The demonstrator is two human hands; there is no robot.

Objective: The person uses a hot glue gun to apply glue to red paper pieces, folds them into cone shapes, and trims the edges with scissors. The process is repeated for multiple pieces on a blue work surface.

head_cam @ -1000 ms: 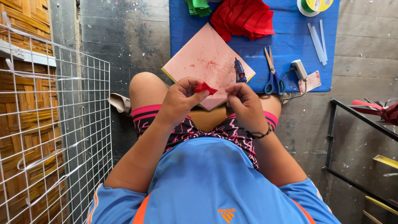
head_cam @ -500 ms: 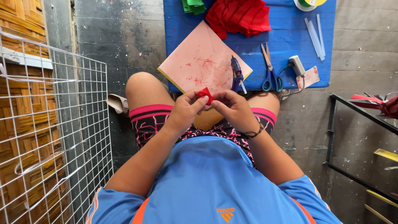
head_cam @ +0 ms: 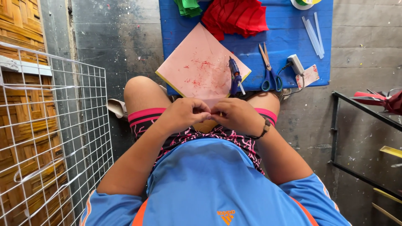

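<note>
My left hand (head_cam: 184, 113) and my right hand (head_cam: 236, 115) meet over my lap, fingertips pinched together. The small red piece they held in the earlier frames is now hidden inside the fingers. Just beyond my hands lies a pink board (head_cam: 197, 67) with red smears, set at an angle on a blue mat (head_cam: 284, 33). A blue glue gun (head_cam: 234, 75) rests on the board's right edge. Blue-handled scissors (head_cam: 268, 71) lie to its right.
On the mat's far side sit a stack of red pieces (head_cam: 236, 16), green pieces (head_cam: 188, 6), clear glue sticks (head_cam: 313, 31) and a tape roll (head_cam: 303, 3). A white wire grid (head_cam: 50, 138) stands on my left. On my right is a black metal frame (head_cam: 356, 138).
My hands have drawn closer together and lower toward my lap. The red piece, visible between the fingers before, is now covered by them.
</note>
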